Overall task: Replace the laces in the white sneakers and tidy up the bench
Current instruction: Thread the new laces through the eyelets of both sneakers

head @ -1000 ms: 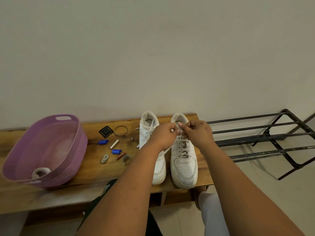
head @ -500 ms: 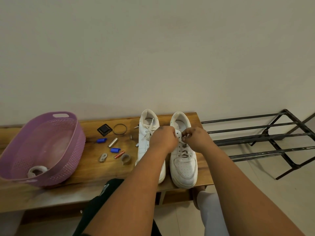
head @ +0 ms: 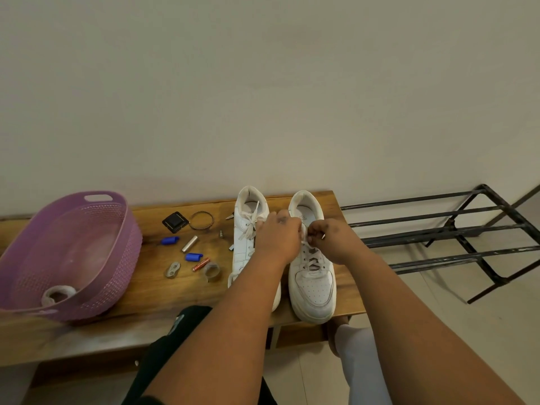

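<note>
Two white sneakers stand side by side on the wooden bench (head: 152,290), toes toward me. The left sneaker (head: 248,226) has its lace tied in a bow near the tongue. Over the upper eyelets of the right sneaker (head: 314,285), my left hand (head: 279,235) and my right hand (head: 330,238) meet, each pinching the white lace (head: 304,239). A lace tip sticks out past my right fingers. Lower rows of the right sneaker are laced.
A purple plastic basket (head: 96,200) with a white roll inside sits at the bench's left. Small items lie between basket and shoes: a black square box (head: 174,222), a bracelet (head: 201,220), blue caps, a battery, a tape ring (head: 211,271). A black metal rack (head: 455,235) stands right.
Both hands have slid a little down the right sneaker toward me while holding the lace. The view has shifted slightly.
</note>
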